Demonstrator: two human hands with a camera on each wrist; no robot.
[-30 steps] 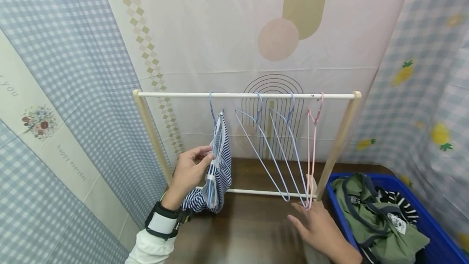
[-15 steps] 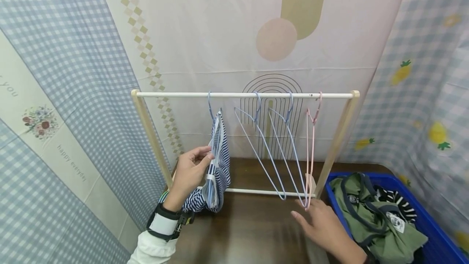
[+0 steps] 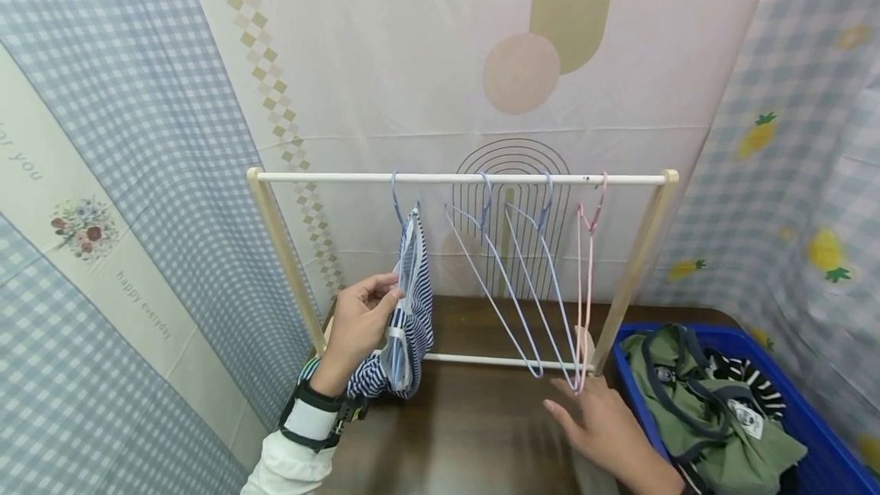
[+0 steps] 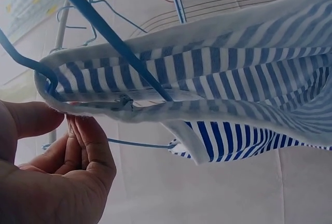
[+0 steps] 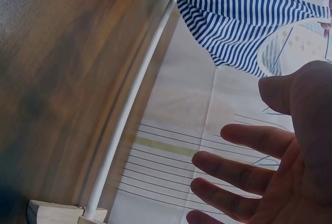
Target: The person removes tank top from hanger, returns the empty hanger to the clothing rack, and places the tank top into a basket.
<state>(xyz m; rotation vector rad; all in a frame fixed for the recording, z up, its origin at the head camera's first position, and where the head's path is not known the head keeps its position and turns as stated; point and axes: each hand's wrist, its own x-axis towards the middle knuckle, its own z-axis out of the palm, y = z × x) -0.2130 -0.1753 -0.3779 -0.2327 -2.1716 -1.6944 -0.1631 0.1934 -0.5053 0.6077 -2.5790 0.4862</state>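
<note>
A blue-and-white striped garment (image 3: 418, 312) hangs on a blue hanger (image 3: 396, 197) toward the left part of the rack's white top bar (image 3: 440, 178). My left hand (image 3: 360, 319) pinches the pale edging of the garment between thumb and fingertips; the left wrist view shows this grip close to one end of the hanger (image 4: 111, 37). My right hand (image 3: 608, 430) is at the lower right, fingers spread and holding nothing in the right wrist view. In the head view it lies by the lower corners of a pink hanger (image 3: 583, 289); whether it touches them I cannot tell.
Two more blue hangers (image 3: 505, 273) hang mid-bar without clothes. A blue basket (image 3: 825, 453) at the right holds a green garment (image 3: 715, 411) and a black-and-white striped one (image 3: 752, 388). The rack's wooden post (image 3: 635, 273) rises beside it. Brown tabletop (image 3: 481, 441) lies below.
Almost nothing differs: the head view shifts slightly. My left hand keeps its pinch on the striped garment, and the right hand stays near the hangers' lower corners.
</note>
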